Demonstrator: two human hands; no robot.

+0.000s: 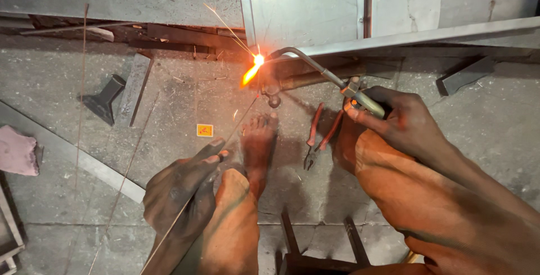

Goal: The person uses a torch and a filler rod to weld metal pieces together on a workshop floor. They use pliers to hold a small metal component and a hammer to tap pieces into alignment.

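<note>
- We are gripping the gas torch (pixel 315 67) in our right hand (pixel 402 120), fingers closed round its handle at the valve end, so the long curved neck is reaching forward and keeping our skin back from the heat.
- The flame (pixel 254 64) is burning at the torch tip, right where the upright metal frame (pixel 246 5) is meeting the slanted steel bar (pixel 427 36); sparks are flying up and to the left from that spot.
- We are pinching the thin filler rod (pixel 239 122) in our left hand (pixel 180 193), fingers closed on it low down, and angling its far end up towards the glow.
- Our bare foot (pixel 260 143) is resting on the concrete floor (pixel 185 92) just below the joint, apparently bracing us in the squat.
- The red-handled pliers (pixel 320 134) are lying on the floor between foot and right knee, near to hand.
- A small yellow box (pixel 205 130), likely matches, is sitting apart to the left.
- We are finding the rod's tip lost in the glare, so we cannot tell whether it is touching the metal.
- The torch hoses, the rod's lower end and the dark stool (pixel 315 252) under us are being cut off by the picture's edge.
</note>
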